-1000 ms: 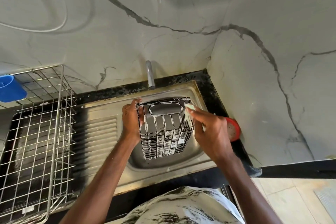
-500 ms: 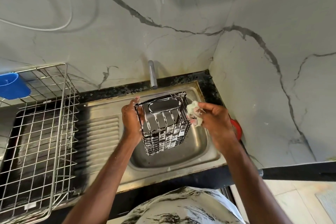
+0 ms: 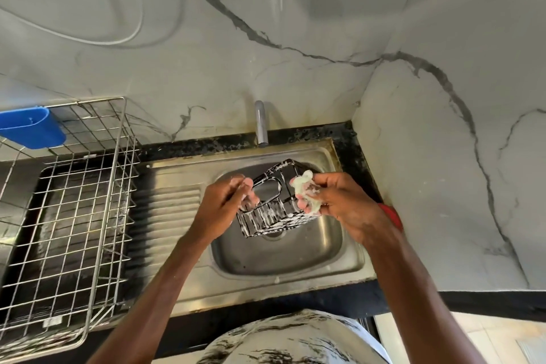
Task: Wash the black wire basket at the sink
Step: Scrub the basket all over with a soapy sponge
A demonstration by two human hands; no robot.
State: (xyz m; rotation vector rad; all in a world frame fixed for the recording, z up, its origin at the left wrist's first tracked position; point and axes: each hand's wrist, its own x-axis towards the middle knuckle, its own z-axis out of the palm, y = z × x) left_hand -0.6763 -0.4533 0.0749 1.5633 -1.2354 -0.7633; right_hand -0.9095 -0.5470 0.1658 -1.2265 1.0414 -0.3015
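Note:
The black wire basket (image 3: 273,207), streaked with white suds, hangs tilted over the steel sink bowl (image 3: 331,251). My left hand (image 3: 227,204) grips its left rim, fingers curled over the edge. My right hand (image 3: 339,204) holds a soapy pale green sponge (image 3: 304,189) against the basket's right side. The tap (image 3: 260,124) stands behind the bowl, and no water is seen running from it.
A large steel wire dish rack (image 3: 74,216) sits left of the ribbed drainboard (image 3: 174,216), with a blue plastic holder (image 3: 31,127) on its far corner. A red object (image 3: 393,216) lies on the black counter by the right wall. A white cable (image 3: 118,38) hangs on the marble wall.
The basket has tipped from upright to leaning. My right hand with the sponge has come off the top rim to the basket's right side. The view has shifted downward slightly.

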